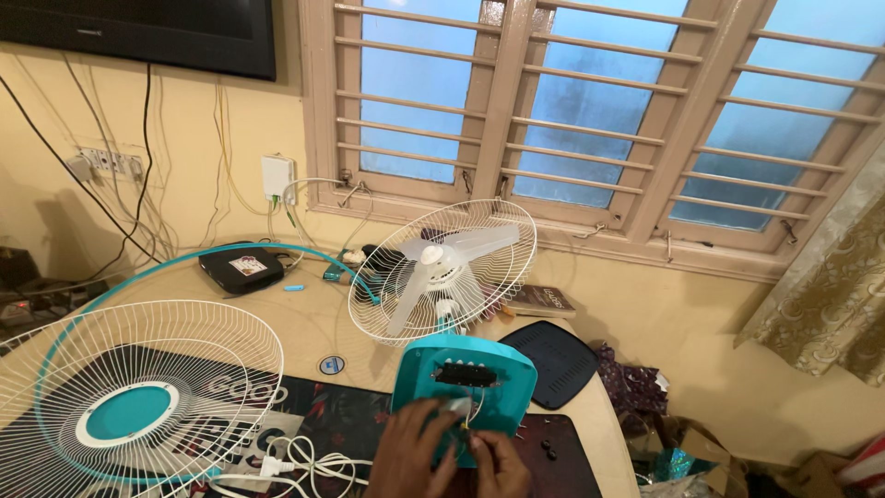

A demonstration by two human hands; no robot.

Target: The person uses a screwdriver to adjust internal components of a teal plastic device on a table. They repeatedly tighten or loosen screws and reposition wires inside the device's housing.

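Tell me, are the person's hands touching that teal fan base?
Touching. The head view shows the left hand and right hand lying against the lower front of the teal fan base, fingers overlapping it.

Both hands — left hand, right hand — cut off at bottom edge.

Dark flat screen mounted on far wall, top left, only lower edge visible. Black box at far left of table, pale rectangular label with pink marks on top. Small round blue-and-white sticker on tabletop, near centre, beside mat.
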